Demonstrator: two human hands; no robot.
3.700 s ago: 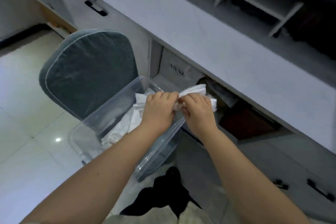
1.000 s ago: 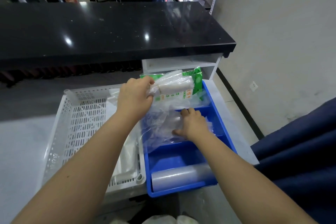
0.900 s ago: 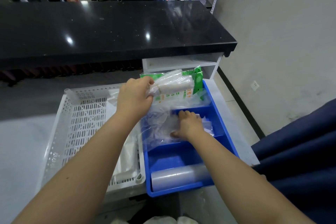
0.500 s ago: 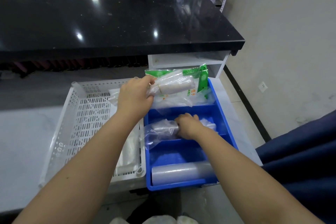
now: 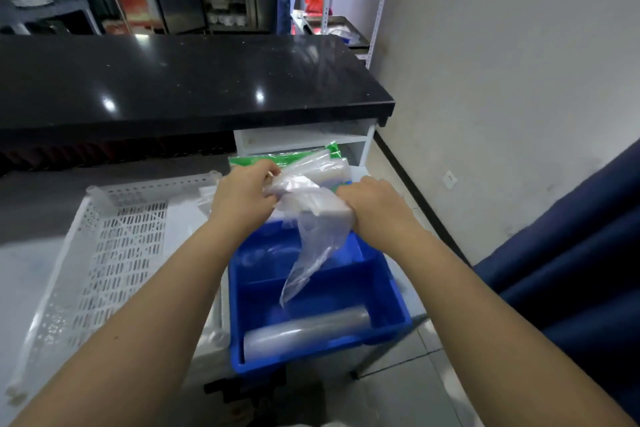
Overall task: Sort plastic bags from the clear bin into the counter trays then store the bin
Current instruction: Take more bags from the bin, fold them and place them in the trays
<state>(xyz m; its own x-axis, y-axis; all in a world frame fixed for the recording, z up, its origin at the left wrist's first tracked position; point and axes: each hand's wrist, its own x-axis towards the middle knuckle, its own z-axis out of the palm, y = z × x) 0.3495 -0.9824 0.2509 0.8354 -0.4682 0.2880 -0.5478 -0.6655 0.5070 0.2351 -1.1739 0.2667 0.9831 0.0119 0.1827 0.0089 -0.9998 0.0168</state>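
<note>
The pale table (image 5: 20, 274) carries two trays side by side at its right end, below a black raised top (image 5: 173, 80). One white slotted tray (image 5: 114, 253) is the larger and lies to the left; one blue tray (image 5: 391, 302) sits touching it on the right, against the table's right edge. The blue tray has a cross wall that splits it into a far and a near compartment. In the near compartment, along the front wall, lies one clear roll (image 5: 304, 333). The far compartment holds some flat clear plastic, too blurred to count.

Above the far end of the blue tray both hands meet on one bundle of plastic bags (image 5: 311, 198). The left hand (image 5: 242, 198) is closed on its left end, fingers curled round the film. The right hand (image 5: 377, 208) is closed on its right end from above. A loose tail of film hangs from the bundle down into the tray, its tip over the near compartment. Behind the bundle stands one green-printed packet (image 5: 249, 160), mostly hidden.

The bags look very light, thin and limp, with no stiffness of their own, and the film is probably slippery, so a grip on the gathered, thicker body should hold better than a pinch on the loose tail, which would likely slide or unfold. The hanging tail could catch on the cross wall when the bundle is lowered. The clear bin is not in view.
</note>
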